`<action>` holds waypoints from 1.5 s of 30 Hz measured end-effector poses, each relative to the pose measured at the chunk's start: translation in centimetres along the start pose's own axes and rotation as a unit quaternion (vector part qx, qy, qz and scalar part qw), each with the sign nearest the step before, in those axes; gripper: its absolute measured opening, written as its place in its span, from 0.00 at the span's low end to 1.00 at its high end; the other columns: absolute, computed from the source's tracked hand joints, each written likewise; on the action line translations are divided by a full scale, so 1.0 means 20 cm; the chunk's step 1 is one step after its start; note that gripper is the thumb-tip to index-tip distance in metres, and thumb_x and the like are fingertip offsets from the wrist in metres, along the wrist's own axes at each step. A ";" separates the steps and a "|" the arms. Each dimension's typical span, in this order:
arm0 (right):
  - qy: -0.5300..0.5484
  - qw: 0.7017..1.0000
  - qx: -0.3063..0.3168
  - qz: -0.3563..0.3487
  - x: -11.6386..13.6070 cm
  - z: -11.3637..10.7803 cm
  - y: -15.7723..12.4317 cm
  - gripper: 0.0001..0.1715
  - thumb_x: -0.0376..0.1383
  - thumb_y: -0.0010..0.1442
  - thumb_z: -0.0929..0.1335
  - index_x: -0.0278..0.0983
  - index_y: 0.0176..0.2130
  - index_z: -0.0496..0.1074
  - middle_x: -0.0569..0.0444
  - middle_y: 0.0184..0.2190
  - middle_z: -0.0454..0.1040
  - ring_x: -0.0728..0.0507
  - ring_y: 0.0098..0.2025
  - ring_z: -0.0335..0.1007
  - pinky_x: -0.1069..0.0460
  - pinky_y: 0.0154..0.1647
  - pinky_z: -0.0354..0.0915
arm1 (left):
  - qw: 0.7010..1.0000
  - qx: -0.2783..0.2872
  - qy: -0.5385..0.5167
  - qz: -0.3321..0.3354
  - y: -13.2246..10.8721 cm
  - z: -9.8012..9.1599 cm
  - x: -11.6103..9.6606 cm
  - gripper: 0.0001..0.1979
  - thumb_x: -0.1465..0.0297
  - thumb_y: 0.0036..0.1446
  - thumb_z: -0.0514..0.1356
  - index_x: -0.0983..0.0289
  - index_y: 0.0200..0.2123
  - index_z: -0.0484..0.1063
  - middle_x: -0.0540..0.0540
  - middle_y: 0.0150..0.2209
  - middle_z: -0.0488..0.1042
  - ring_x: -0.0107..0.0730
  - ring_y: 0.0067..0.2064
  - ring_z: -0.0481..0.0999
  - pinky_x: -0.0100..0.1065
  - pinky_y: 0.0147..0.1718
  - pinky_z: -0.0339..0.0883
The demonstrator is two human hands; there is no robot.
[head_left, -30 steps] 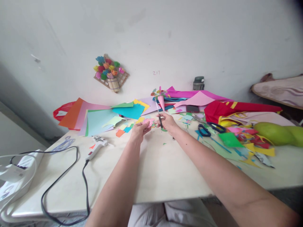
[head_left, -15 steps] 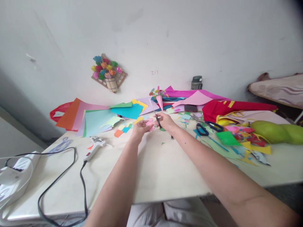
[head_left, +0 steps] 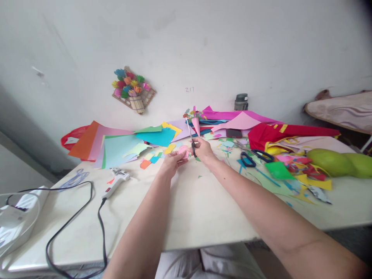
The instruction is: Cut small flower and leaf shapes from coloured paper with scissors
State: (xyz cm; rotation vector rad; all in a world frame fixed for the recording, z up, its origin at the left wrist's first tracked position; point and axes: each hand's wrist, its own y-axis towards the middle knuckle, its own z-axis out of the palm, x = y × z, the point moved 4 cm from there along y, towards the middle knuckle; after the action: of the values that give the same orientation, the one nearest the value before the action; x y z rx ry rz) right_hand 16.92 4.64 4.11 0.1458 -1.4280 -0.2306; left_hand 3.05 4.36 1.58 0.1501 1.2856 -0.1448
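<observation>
My left hand [head_left: 172, 161] pinches a small piece of pink paper [head_left: 183, 150] above the far middle of the table. Close beside it, my right hand [head_left: 202, 149] is closed round the dark handles of a pair of scissors [head_left: 192, 145], whose blades point up and away from me. Whether the blades touch the paper I cannot tell. Left of my hands lie an orange paper square [head_left: 145, 164] and a yellow paper piece [head_left: 169, 148]. Behind the scissors is a pink paper cone [head_left: 196, 125] with small paper flowers.
A glue gun [head_left: 116, 184] with a black cord lies at left, near a white power strip [head_left: 26, 209]. Coloured sheets [head_left: 120, 149] are spread along the back. At right are blue-handled scissors [head_left: 248, 159], paper scraps and a green rounded object [head_left: 331, 162].
My right hand has turned the scissors more upright and shifted slightly. The pink paper has turned a little in my left hand, which has stayed nearly in place.
</observation>
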 end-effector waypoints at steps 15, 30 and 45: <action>-0.018 0.998 0.027 0.050 0.02 -0.03 -0.01 0.22 0.33 0.40 0.75 0.35 0.36 0.67 0.61 0.17 0.68 0.52 0.17 0.63 0.57 0.19 0.61 | 0.999 -0.011 0.011 -0.031 0.00 -0.03 -0.02 0.08 0.71 0.46 0.67 0.69 0.25 0.72 0.54 0.22 0.75 0.28 0.23 0.75 0.30 0.30 0.73; -0.073 0.996 0.043 0.032 0.01 -0.01 -0.01 0.19 0.25 0.40 0.72 0.34 0.36 0.69 0.63 0.15 0.67 0.53 0.16 0.62 0.58 0.19 0.62 | 0.996 -0.033 0.082 -0.014 0.01 -0.03 -0.02 0.14 0.68 0.40 0.71 0.68 0.20 0.68 0.54 0.21 0.75 0.28 0.23 0.76 0.32 0.30 0.74; -0.047 0.999 0.000 0.022 -0.01 -0.01 -0.01 0.16 0.27 0.43 0.69 0.37 0.36 0.68 0.63 0.17 0.67 0.51 0.18 0.65 0.57 0.21 0.62 | 1.000 -0.024 0.013 0.014 -0.01 0.00 -0.02 0.17 0.64 0.33 0.72 0.67 0.23 0.71 0.51 0.23 0.72 0.25 0.26 0.72 0.33 0.33 0.71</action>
State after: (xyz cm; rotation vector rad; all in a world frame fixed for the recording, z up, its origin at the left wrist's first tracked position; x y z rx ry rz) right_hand 16.99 4.59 3.86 0.1041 -1.5233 -0.2024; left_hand 2.84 4.19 1.84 0.1285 1.3121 -0.0878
